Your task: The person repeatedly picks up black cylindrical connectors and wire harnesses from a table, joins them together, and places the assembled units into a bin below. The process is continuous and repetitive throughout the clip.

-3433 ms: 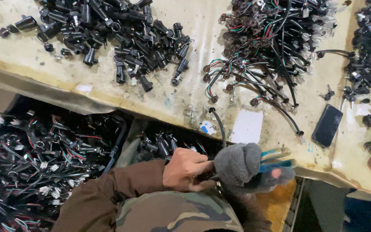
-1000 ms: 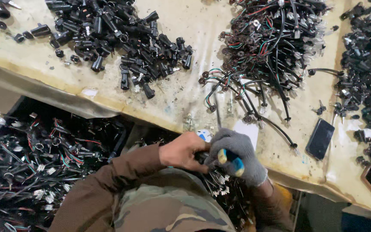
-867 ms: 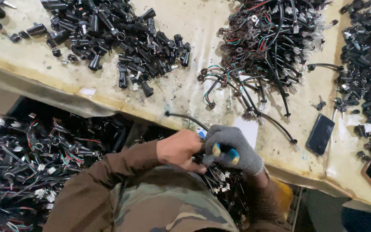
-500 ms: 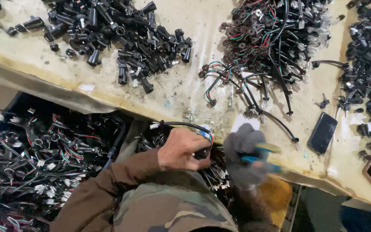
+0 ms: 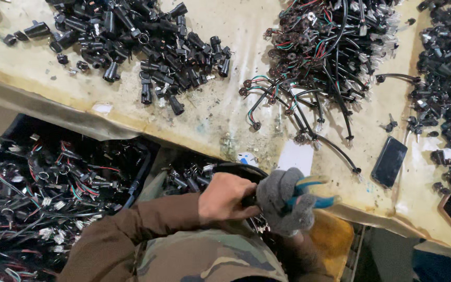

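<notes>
My bare left hand (image 5: 224,198) grips a black cable piece (image 5: 244,169) that loops up over it, close to my chest. Right beside it, my right hand (image 5: 287,201), in a grey knit glove, is closed around pliers with blue and yellow handles (image 5: 313,192). The two hands touch at the cable's end, and the plier jaws are hidden between them. Both hands hover just below the front edge of a worn beige worktable (image 5: 215,112).
On the table lie a pile of black plastic connectors (image 5: 142,36), a heap of wired cables with red and green leads (image 5: 319,47), more black parts (image 5: 450,78) at right, a dark phone (image 5: 389,161) and a white paper slip (image 5: 295,156). A bin of wired parts (image 5: 37,193) sits below left.
The hands stayed together at the table edge. The cable loop came up over my left hand, and the plier handles now point right instead of being tucked in my gloved fist.
</notes>
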